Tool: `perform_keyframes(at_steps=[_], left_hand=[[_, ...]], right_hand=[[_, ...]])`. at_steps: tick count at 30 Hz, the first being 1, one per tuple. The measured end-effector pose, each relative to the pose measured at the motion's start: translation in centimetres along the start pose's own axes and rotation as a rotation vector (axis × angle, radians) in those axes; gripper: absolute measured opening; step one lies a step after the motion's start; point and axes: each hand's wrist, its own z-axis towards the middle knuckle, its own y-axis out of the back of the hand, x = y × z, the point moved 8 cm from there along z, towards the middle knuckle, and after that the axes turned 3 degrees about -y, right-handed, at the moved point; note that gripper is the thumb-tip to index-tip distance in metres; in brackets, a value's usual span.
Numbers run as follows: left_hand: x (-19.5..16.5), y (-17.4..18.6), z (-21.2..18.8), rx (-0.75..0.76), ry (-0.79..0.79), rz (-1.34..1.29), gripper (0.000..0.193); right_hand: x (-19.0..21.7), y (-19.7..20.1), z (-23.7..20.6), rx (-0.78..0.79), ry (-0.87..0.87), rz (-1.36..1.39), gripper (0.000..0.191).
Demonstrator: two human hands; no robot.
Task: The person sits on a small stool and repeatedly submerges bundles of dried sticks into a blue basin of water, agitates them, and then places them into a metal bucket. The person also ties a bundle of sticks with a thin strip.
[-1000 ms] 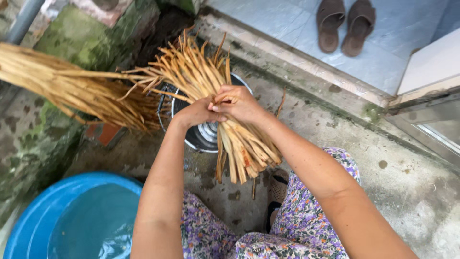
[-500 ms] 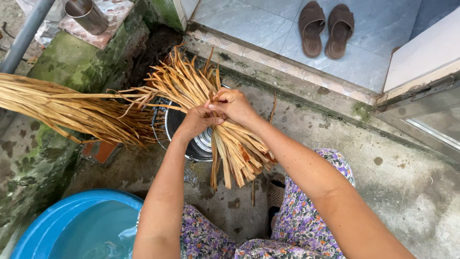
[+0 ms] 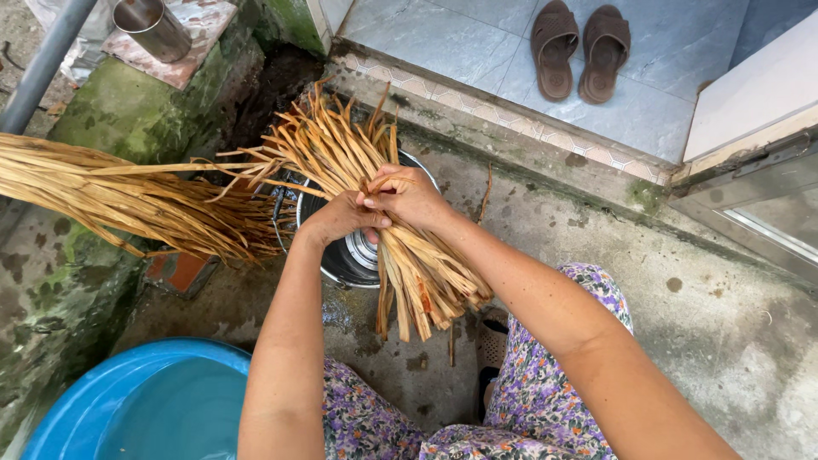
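Dried reed strips (image 3: pixel 388 213), one bundle, sit gathered over a steel pot (image 3: pixel 345 260), both hands clamped round the middle: the left hand (image 3: pixel 336 220) wrapped tight, the right hand (image 3: pixel 409 198) pinching a loose strand against the bunch. A second sheaf (image 3: pixel 119 196) lies on the mossy ledge. If the grip slackens, the cut ends could splay and slide out. One blue basin (image 3: pixel 128 400), one metal cup (image 3: pixel 155 27), two brown slippers (image 3: pixel 579 47).
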Motion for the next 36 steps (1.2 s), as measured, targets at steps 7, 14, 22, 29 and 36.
perform_keyframes(at_steps=[7, 14, 22, 29, 36], left_hand=[[0.0, -0.2, 0.6, -0.121, 0.071, 0.056, 0.018], [0.4, -0.5, 0.6, -0.206, -0.028, 0.051, 0.013], [0.5, -0.1, 0.6, -0.281, 0.004, 0.154, 0.009], [0.1, -0.4, 0.3, -0.259, -0.126, 0.107, 0.020], [0.3, -0.6, -0.5, -0.346, -0.033, 0.150, 0.020]], right_hand=[[-2.0, 0.6, -0.3, -0.004, -0.232, -0.044, 0.010], [-0.5, 4.4, -1.2, 0.066, -0.556, -0.456, 0.019], [10.9, -1.0, -6.7, -0.081, 0.786, -0.890, 0.028], [3.1, 1.5, -2.7, 0.143, 0.159, -1.000, 0.031], [2.0, 2.9, -2.8, 0.028, 0.111, -0.907, 0.017]])
